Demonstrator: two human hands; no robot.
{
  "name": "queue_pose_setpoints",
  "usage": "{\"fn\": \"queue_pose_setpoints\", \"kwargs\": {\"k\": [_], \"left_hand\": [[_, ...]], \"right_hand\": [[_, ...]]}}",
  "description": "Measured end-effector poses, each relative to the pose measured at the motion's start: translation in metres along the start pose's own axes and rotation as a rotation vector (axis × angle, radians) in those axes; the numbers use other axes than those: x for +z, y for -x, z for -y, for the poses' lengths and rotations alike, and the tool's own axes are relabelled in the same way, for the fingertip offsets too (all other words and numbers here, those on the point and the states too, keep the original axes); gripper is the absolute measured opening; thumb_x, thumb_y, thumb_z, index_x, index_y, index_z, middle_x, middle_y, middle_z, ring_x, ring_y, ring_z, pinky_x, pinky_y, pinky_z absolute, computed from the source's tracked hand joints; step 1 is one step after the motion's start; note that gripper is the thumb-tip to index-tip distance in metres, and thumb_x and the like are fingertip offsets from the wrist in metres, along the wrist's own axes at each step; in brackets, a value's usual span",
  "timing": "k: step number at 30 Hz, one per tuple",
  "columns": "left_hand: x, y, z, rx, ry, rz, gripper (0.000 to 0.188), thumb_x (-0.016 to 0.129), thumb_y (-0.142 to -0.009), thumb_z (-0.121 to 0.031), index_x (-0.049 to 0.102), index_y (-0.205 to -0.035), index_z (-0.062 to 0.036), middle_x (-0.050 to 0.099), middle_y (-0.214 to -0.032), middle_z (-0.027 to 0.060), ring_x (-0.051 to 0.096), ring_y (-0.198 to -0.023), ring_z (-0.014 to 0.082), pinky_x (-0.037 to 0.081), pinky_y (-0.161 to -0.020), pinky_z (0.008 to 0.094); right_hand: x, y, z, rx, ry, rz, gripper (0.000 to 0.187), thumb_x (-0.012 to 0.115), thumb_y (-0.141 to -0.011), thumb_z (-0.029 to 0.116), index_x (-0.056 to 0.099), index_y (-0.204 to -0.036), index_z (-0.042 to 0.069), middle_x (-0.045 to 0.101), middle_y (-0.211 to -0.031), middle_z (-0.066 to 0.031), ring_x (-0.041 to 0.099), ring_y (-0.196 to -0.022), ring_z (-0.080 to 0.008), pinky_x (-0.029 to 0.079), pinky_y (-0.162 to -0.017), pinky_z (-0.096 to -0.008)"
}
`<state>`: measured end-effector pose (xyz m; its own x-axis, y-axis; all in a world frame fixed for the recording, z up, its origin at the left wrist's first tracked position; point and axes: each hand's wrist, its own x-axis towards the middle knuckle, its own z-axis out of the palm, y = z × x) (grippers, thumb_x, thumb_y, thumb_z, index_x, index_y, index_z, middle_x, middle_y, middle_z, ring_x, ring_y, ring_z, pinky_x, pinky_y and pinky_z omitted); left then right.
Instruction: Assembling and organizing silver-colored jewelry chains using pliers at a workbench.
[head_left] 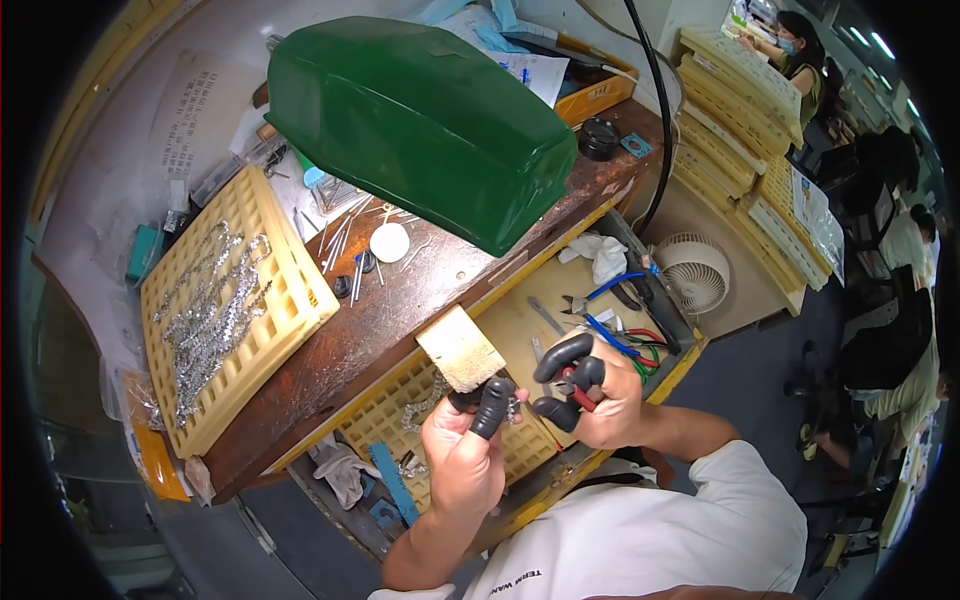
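Black finger cots cover several fingertips on both hands. My left hand (468, 462) is pinched closed against the front end of a pale wooden block (462, 349). A bit of silvery chain (513, 408) shows at its fingertips. Just to the right, my right hand (610, 400) is curled around a small tool with red handles (582, 396), which looks like pliers; its jaws are hard to make out. Both hands are above an open drawer (600, 455). Under the left hand, more silvery chain (418, 412) lies on a yellow grid tray (375, 432) inside the drawer.
A green lamp hood (420, 120) hangs over the wooden bench (300, 370). At left, a yellow grid tray (310, 290) holds several silver chains (215, 310). Blue-handled pliers (612, 335) lie in the drawer's right side. A white fan (692, 272) and stacked trays (745, 150) stand at right.
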<state>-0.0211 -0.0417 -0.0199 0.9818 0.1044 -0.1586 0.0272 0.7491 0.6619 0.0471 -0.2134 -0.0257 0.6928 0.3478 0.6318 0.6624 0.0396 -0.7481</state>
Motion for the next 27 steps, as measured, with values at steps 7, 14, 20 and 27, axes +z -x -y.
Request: {"fn": "queue_pose_setpoints", "kwargs": {"k": [7,14,20,27], "left_hand": [[0.003,-0.001,0.001,0.025,0.034,0.011,0.017,0.063,-0.097,0.001,0.064,-0.113,0.0031,0.07,-0.104,0.009,0.065,-0.09,0.0143,0.05,-0.084,0.0292],[0.002,-0.001,0.001,0.048,-0.012,0.03,0.022,0.064,-0.096,-0.001,0.062,-0.118,-0.0011,0.069,-0.11,0.0072,0.064,-0.098,0.0149,0.05,-0.092,0.0329],[-0.005,-0.003,0.007,0.057,-0.025,0.062,0.022,0.064,-0.096,-0.001,0.062,-0.118,-0.0016,0.069,-0.11,0.0079,0.065,-0.098,0.0148,0.05,-0.09,0.0321],[-0.004,-0.005,0.014,0.126,-0.042,-0.002,0.02,0.066,-0.093,0.003,0.064,-0.113,-0.001,0.07,-0.108,0.0085,0.065,-0.097,0.0149,0.051,-0.089,0.0315]], "right_hand": [[0.013,-0.002,0.004,0.135,-0.116,0.001,0.03,0.077,-0.077,-0.008,0.05,-0.072,0.004,0.07,-0.093,-0.013,0.066,-0.079,-0.0207,0.05,-0.063,-0.0302],[0.019,0.002,0.007,0.243,-0.128,-0.028,0.021,0.076,-0.078,-0.007,0.057,-0.077,0.004,0.071,-0.092,-0.0098,0.064,-0.076,-0.0158,0.049,-0.064,-0.0285],[0.018,0.001,0.013,0.53,-0.301,-0.047,0.012,0.073,-0.082,-0.002,0.068,-0.091,0.004,0.063,-0.084,0.0006,0.055,-0.073,-0.0049,0.044,-0.066,-0.0221],[0.023,0.001,0.021,0.593,-0.219,-0.077,0.009,0.07,-0.084,0.0,0.064,-0.091,0.003,0.059,-0.082,0.0033,0.051,-0.075,-0.0015,0.043,-0.065,-0.0204]]}}
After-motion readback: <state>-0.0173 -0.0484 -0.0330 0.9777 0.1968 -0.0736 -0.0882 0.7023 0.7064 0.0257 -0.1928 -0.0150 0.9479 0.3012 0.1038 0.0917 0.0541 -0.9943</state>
